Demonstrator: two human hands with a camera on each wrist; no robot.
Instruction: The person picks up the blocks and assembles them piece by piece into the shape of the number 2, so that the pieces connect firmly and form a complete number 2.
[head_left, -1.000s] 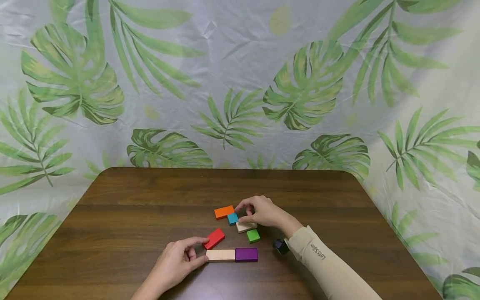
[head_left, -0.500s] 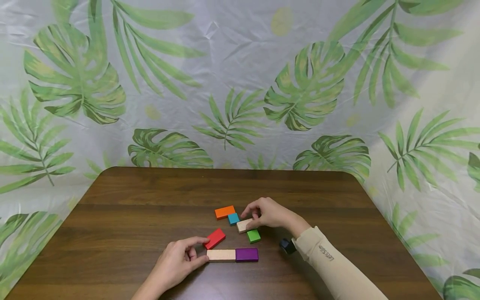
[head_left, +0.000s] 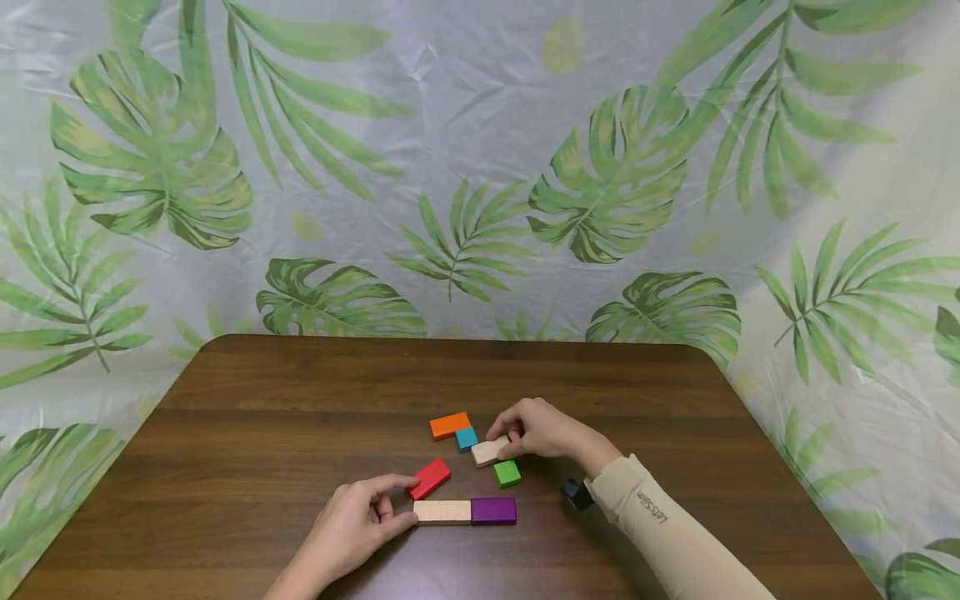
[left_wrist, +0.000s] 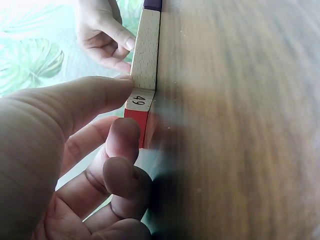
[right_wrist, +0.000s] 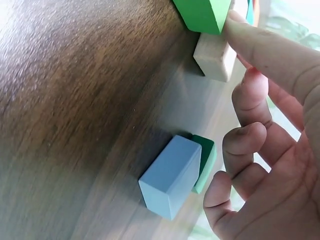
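Right hand: thumb and index pinch the pale block, low over the table; whether it is lifted, cannot tell. Left hand: fingers bent loosely, not closed round anything; index touches one end of the red block, thumb the nearest end of the bar.

Risks (judgement). Green block lies just beside the right thumb; a sideways slip would likely shove it. Past the index, blue block crowds the pinch, orange block against it; one nudge could travel through both. Under the curled right fingers, right-wrist view: grey-blue block and dark green block; trailing fingertips might clip them. Uneven left index pressure could swing red, being touched at one end only. Left thumb pushing too hard could drive the bar into the purple block beyond and skew their line.
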